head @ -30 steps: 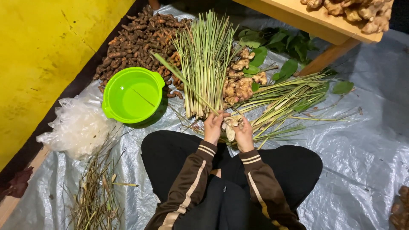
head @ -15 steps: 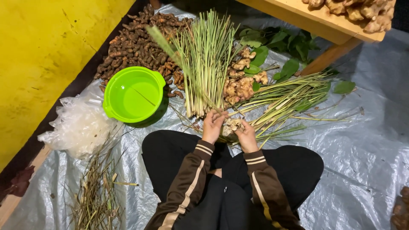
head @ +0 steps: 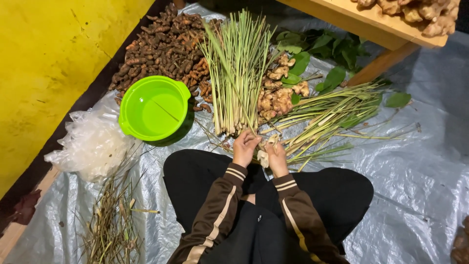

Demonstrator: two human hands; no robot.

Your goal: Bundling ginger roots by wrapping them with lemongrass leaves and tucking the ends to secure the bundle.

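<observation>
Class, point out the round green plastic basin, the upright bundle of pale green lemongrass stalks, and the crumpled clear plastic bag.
Round green plastic basin (head: 128, 100): head view, left rim.
Bundle of pale green lemongrass stalks (head: 235, 73): head view, mid-stalks.
Crumpled clear plastic bag (head: 93, 146): head view, centre.

Lemongrass bundle (head: 238, 73) blocks way straight ahead of left hand (head: 245, 147); ginger heap (head: 275, 93) and loose stalk pile (head: 327, 115) crowd right hand (head: 275, 152); green bowl (head: 152, 108) and clear bag (head: 90, 145) fill left side; bare plastic sheet (head: 420, 166) gives open passage at right

Glossy plastic bowl (head: 153, 108), crinkled sheet (head: 420, 161)
</observation>
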